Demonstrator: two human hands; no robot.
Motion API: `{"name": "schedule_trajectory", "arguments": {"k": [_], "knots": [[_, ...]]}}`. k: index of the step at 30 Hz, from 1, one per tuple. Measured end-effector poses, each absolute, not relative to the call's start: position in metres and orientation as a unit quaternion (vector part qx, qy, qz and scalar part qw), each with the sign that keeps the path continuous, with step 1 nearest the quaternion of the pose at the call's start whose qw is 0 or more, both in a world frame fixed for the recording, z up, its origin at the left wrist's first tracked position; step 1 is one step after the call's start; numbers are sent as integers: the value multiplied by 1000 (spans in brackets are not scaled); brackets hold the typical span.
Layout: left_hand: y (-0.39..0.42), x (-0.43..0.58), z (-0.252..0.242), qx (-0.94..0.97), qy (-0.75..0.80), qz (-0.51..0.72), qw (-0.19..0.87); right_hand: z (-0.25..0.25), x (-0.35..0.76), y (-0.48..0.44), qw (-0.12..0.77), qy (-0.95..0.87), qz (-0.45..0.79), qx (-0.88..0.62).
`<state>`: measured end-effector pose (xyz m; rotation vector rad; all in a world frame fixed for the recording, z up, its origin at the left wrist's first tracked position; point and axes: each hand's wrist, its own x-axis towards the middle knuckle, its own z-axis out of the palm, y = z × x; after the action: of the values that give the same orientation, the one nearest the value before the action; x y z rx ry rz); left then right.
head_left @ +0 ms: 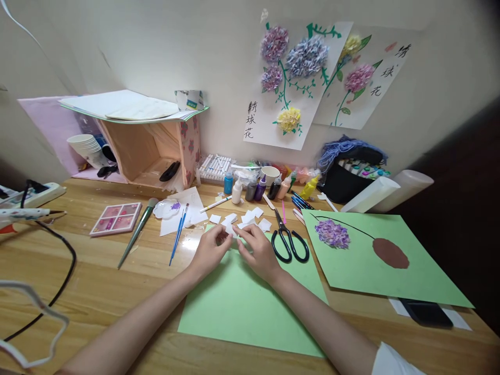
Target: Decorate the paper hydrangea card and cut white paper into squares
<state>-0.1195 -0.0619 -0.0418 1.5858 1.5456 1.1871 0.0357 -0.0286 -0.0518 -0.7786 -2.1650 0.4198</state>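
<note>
Both hands meet over the far edge of a plain green sheet. My left hand pinches a small white paper piece between thumb and fingers. My right hand has its fingertips on the same piece from the other side. Several white paper squares lie scattered just beyond the fingers. Black-handled scissors rest to the right of my right hand, partly on the green sheet, blades pointing away.
Paint bottles stand in a row behind the paper squares. Blue brushes, a green brush and a palette lie left. At right, a second green sheet bears a purple flower. A black cable curves at far left.
</note>
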Motion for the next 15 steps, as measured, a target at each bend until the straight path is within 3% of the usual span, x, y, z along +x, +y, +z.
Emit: {"name": "schedule_trajectory", "arguments": {"k": [15], "knots": [[-61,-121,-46,628,568,427,316,-55,35,-26,421,-833,161,-320]]}}
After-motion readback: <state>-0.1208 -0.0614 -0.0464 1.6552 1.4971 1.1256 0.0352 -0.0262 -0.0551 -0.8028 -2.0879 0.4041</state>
